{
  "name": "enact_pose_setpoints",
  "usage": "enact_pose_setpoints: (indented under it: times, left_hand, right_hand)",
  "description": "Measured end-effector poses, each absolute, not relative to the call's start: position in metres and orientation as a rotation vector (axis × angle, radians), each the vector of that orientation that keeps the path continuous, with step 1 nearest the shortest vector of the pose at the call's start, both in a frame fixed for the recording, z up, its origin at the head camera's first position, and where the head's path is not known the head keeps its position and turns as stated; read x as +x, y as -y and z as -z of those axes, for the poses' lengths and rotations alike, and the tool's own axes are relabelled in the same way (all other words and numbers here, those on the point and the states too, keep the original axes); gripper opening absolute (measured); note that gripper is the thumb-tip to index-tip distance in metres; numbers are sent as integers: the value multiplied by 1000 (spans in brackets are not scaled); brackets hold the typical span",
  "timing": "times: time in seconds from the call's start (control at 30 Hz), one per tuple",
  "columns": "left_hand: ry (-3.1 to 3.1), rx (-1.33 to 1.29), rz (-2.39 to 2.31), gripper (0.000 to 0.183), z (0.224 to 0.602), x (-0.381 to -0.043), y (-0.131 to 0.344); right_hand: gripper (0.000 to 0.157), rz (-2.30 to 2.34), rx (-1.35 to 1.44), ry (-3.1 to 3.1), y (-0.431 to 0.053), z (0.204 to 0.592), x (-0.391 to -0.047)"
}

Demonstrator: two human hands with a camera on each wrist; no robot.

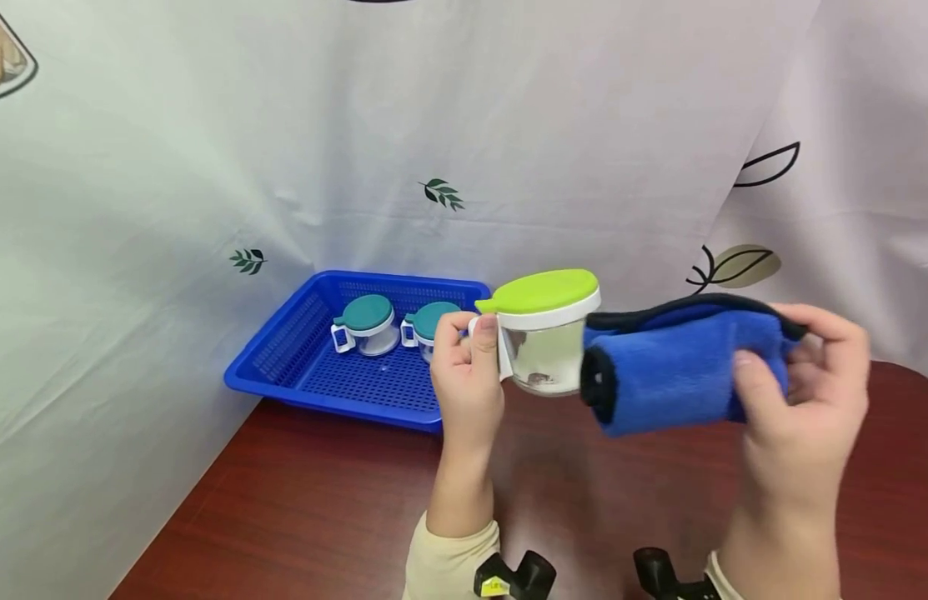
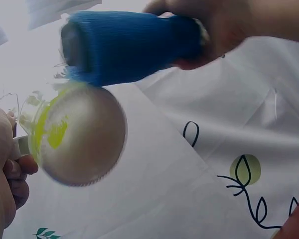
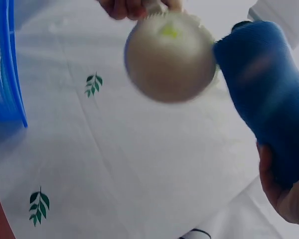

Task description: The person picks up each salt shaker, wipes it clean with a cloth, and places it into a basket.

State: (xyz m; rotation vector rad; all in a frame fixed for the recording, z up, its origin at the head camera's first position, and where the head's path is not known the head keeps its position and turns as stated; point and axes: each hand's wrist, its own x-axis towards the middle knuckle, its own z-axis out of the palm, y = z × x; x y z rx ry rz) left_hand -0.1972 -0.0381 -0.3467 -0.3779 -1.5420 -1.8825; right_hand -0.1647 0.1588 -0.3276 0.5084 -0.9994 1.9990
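My left hand (image 1: 469,367) grips the white handle of a clear glass seasoning jar (image 1: 544,358) with a lime-green lid (image 1: 546,290), held up above the table. In the left wrist view the round base of the jar (image 2: 84,137) faces the camera. A rolled blue cloth (image 1: 669,371) with black edging is pinched in my right hand (image 1: 809,392), thumb in front and fingers behind. The cloth's left end is right at the jar's side. In the right wrist view the cloth (image 3: 266,89) stands beside the jar (image 3: 170,59), overlapping its edge.
A blue plastic basket (image 1: 283,392) sits at the back left of the reddish-brown table (image 1: 321,508). Inside it stand two similar jars with teal lids, one jar (image 1: 375,337) at left and another lid (image 1: 433,318) partly behind my left hand. White patterned fabric (image 1: 554,150) hangs behind.
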Motion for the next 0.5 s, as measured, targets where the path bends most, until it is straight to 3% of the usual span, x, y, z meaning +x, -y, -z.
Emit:
enact_pose_setpoints:
  times: [0.3, 0.5]
  left_hand:
    - [1504, -469, 2009, 43, 347, -196, 35]
    - [1459, -497, 1990, 56, 346, -197, 39]
  right_hand:
    - [39, -2084, 603, 911, -149, 333, -168]
    - [36, -2132, 491, 786, -165, 331, -173]
